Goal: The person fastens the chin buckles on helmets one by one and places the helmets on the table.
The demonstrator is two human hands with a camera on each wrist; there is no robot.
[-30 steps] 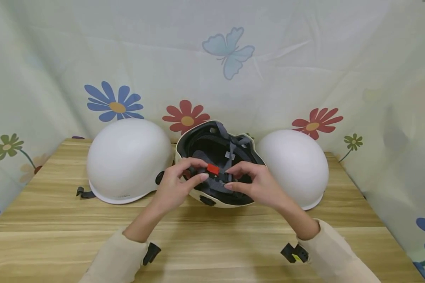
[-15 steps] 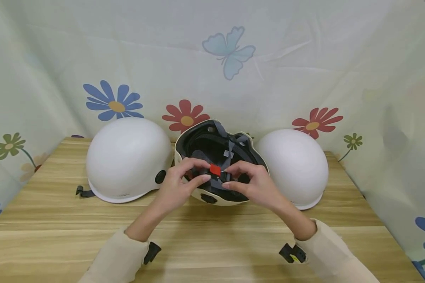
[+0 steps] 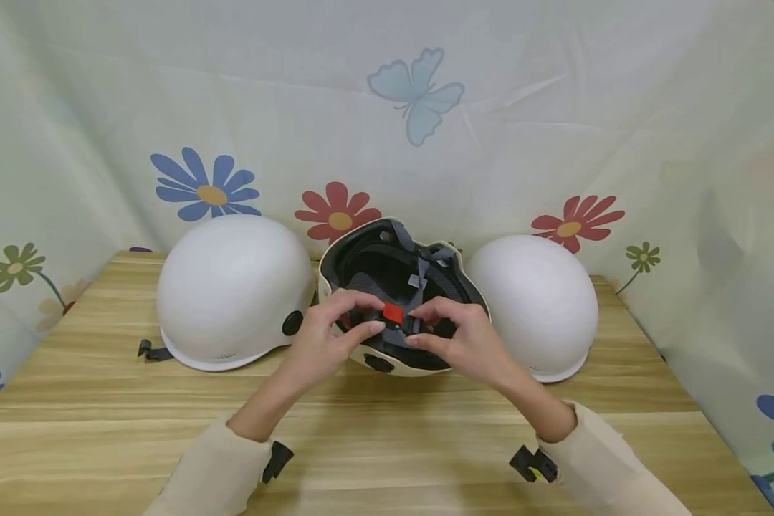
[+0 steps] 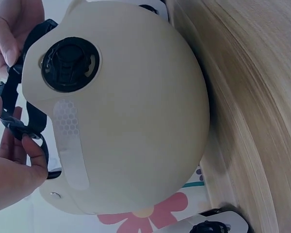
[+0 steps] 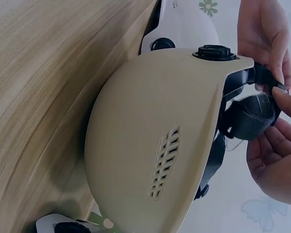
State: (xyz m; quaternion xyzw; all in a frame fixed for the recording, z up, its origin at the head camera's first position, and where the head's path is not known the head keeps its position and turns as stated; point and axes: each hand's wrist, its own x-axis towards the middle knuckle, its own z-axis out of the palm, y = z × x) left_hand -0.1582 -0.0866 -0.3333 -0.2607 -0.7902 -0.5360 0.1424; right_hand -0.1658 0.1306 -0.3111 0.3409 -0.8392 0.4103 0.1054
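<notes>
A cream helmet (image 3: pixel 403 369) lies upside down in the head view, its black padded inside facing up. Over the opening, my left hand (image 3: pixel 322 333) pinches the red-tabbed buckle (image 3: pixel 393 312) of the chin strap between thumb and fingers. My right hand (image 3: pixel 471 335) pinches the dark strap end (image 3: pixel 414 324) just right of the red tab. Both wrist views show the helmet's outer shell (image 4: pixel 136 107) from the side. There the dark webbing (image 5: pixel 254 116) runs up from the rim into the fingers, and the red tab is hidden.
White helmets stand dome-up on either side: the left helmet (image 3: pixel 232 287) with a short black strap (image 3: pixel 155 351) sticking out, the right helmet (image 3: pixel 535 304) close against the cream one. A flowered curtain (image 3: pixel 522 143) hangs behind the wooden table (image 3: pixel 387 444).
The red tab has shifted slightly right and its tilt has changed, coming closer to the strap end in my right hand. Both hands keep their pinch; the helmets are nearly still.
</notes>
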